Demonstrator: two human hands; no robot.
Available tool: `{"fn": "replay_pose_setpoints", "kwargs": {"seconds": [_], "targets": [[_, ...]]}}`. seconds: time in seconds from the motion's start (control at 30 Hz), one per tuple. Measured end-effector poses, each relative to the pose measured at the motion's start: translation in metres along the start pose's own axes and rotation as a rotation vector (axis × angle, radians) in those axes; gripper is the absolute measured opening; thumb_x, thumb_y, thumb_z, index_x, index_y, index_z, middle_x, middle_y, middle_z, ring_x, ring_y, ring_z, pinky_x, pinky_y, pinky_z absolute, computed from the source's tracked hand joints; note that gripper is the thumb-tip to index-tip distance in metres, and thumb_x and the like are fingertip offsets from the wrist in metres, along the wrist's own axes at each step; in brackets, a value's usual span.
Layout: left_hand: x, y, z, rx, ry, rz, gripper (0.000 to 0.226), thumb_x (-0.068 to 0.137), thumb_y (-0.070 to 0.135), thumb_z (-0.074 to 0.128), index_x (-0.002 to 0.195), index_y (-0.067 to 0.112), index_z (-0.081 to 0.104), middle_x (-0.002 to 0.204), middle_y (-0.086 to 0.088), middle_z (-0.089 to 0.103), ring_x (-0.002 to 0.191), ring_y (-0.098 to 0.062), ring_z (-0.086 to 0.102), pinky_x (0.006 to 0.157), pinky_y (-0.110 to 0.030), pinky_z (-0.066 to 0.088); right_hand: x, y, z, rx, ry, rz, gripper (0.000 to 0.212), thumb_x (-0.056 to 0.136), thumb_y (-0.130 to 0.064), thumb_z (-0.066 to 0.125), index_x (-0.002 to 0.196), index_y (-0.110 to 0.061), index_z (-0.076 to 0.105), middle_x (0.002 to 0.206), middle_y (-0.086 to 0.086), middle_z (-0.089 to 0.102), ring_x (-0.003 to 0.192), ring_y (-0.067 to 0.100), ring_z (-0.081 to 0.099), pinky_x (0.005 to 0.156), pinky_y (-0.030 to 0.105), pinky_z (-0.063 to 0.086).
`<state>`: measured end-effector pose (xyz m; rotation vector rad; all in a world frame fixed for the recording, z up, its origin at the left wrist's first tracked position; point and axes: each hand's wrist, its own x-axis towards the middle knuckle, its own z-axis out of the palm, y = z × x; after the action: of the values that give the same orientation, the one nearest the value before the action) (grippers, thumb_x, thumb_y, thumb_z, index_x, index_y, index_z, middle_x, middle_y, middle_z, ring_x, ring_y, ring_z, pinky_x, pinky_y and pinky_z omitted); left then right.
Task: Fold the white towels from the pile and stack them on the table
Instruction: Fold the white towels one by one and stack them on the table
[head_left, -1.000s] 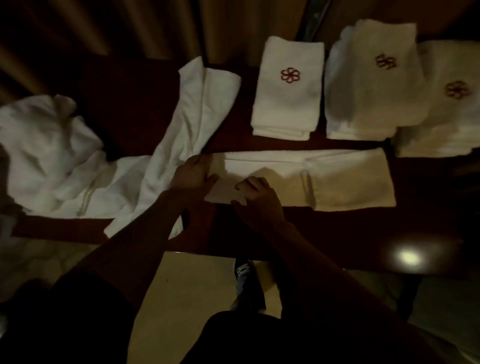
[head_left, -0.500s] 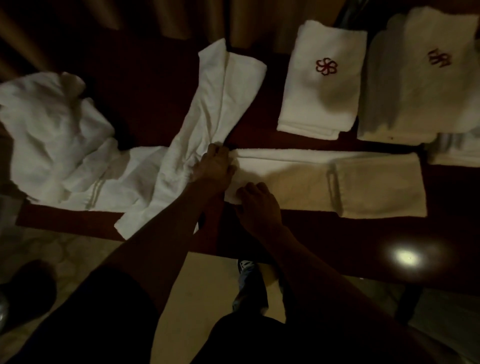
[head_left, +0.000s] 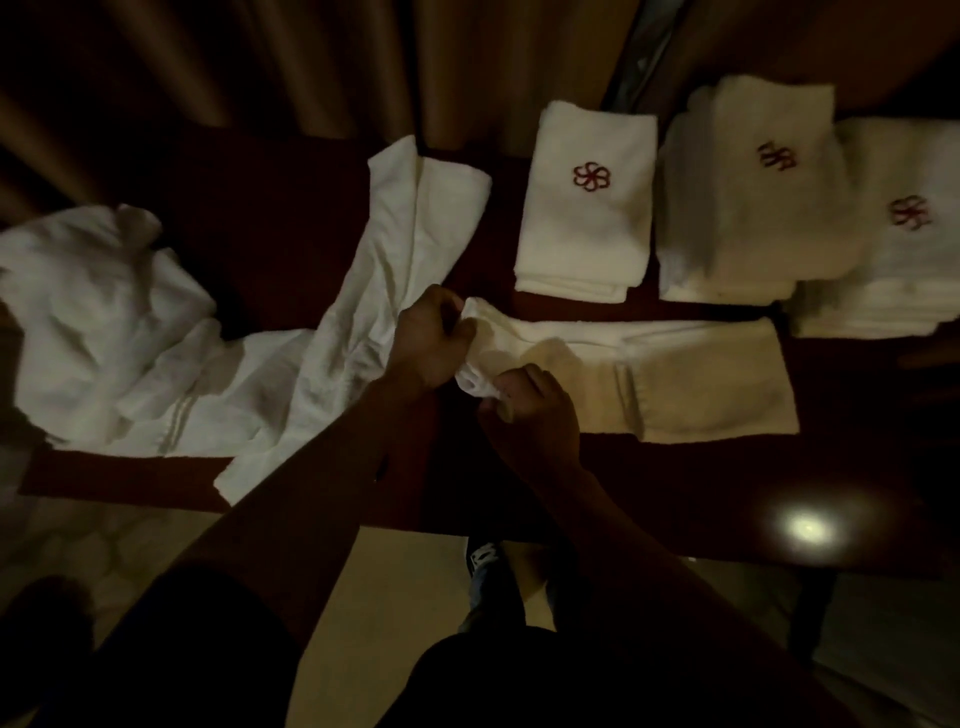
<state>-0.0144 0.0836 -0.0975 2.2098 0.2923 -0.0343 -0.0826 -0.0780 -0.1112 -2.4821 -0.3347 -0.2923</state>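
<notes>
Both closed on it: left hand (head_left: 428, 345) and right hand (head_left: 535, 410) pinching the lifted left end of the long towel (head_left: 691, 382), stretched across the dark table (head_left: 649, 493) below three folded stacks (head_left: 587, 208).

Dark wooden table (head_left: 675, 499), glossy, with a light reflection near its front edge. On it: a rumpled towel pile (head_left: 104, 322) at left; a long loose towel (head_left: 395, 291) lying diagonally; a half-folded towel (head_left: 675, 379) at centre; three folded stacks (head_left: 587, 234) with red emblems along the back right.
</notes>
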Motion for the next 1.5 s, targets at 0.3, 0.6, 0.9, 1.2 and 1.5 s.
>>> {"fn": "replay_pose_setpoints", "kwargs": {"seconds": [0.3, 0.6, 0.9, 1.2, 1.5], "targets": [[-0.015, 0.111, 0.051, -0.169, 0.05, 0.12, 0.013, 0.085, 0.021, 0.073, 0.091, 0.02, 0.061, 0.078, 0.015, 0.064, 0.067, 0.008, 0.061, 0.063, -0.007, 0.045, -0.003, 0.021, -0.071, 0.09, 0.331, 0.014, 0.024, 0.079, -0.024, 0.077, 0.074, -0.007, 0.06, 0.071, 0.0, 0.053, 0.063, 0.017, 0.053, 0.051, 0.035, 0.045], [-0.039, 0.2, 0.131, -0.291, 0.0, 0.215, 0.012, 0.087, 0.013, 0.072, 0.091, 0.015, 0.061, 0.081, 0.012, 0.065, 0.068, 0.001, 0.064, 0.064, -0.013, 0.051, -0.026, 0.094, -0.16, 0.132, 0.362, 0.397, 0.016, 0.077, -0.026, 0.077, 0.083, -0.018, 0.064, 0.082, -0.005, 0.058, 0.069, 0.012, 0.057, 0.058, 0.032, 0.048], [-0.051, 0.24, 0.215, -0.285, -0.101, 0.242, 0.016, 0.087, 0.012, 0.073, 0.093, 0.016, 0.059, 0.084, 0.015, 0.063, 0.074, 0.009, 0.062, 0.068, -0.012, 0.051, -0.055, 0.167, -0.206, 0.148, 0.371, 0.45, 0.012, 0.085, -0.025, 0.073, 0.087, -0.016, 0.065, 0.084, -0.003, 0.061, 0.075, 0.013, 0.059, 0.061, 0.034, 0.049], [-0.043, 0.246, 0.287, -0.196, -0.167, 0.202, 0.02, 0.086, 0.018, 0.075, 0.096, 0.02, 0.058, 0.089, 0.012, 0.064, 0.084, -0.002, 0.063, 0.081, -0.03, 0.057, -0.064, 0.239, -0.216, 0.22, 0.227, 0.602, 0.025, 0.085, -0.031, 0.068, 0.1, -0.012, 0.069, 0.103, 0.004, 0.066, 0.097, 0.023, 0.063, 0.072, 0.033, 0.051], [-0.025, 0.232, 0.327, -0.115, -0.203, 0.134, 0.01, 0.095, 0.022, 0.063, 0.1, 0.023, 0.054, 0.092, 0.002, 0.066, 0.083, -0.011, 0.067, 0.077, -0.039, 0.059, -0.043, 0.291, -0.21, 0.039, -0.005, 0.814, 0.041, 0.086, -0.034, 0.066, 0.121, -0.013, 0.06, 0.13, 0.01, 0.052, 0.12, 0.032, 0.048, 0.087, 0.04, 0.046]]}}
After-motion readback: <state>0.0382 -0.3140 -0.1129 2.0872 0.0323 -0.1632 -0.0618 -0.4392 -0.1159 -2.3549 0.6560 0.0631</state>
